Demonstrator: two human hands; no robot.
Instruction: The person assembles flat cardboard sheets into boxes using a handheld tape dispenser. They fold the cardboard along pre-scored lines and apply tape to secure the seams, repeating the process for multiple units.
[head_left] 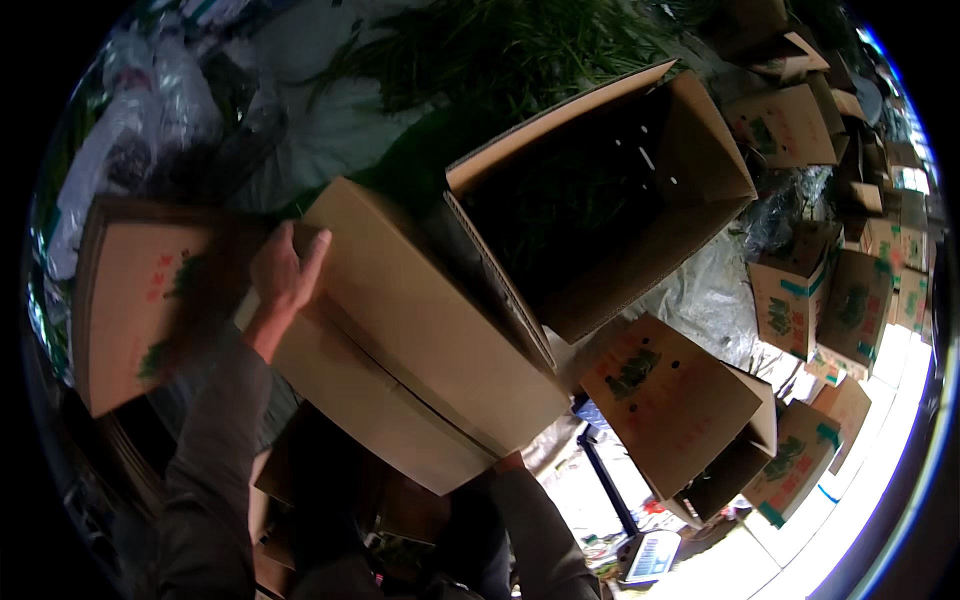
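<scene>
A plain brown cardboard box (430, 330) lies slanted between my hands, with a dark seam running along the face toward me. My left hand (285, 280) is on its upper left end, thumb raised along the edge and some fingers out of sight. At the lower right corner, my right hand (510, 462) grips the box from beneath; most of it is hidden. Just beyond stands another cardboard box (715, 145), its top open and its inside dark with some greenery. Left of my left hand is a cardboard piece (140, 290) with red and green print.
Long green leaves (540, 40) are heaped at the back. Clear plastic bags (165, 110) lie far left. On the right are a printed box (680, 400) and several boxes with green tape (790, 290). A scale (650, 555) with a dark pole stands at the lower right.
</scene>
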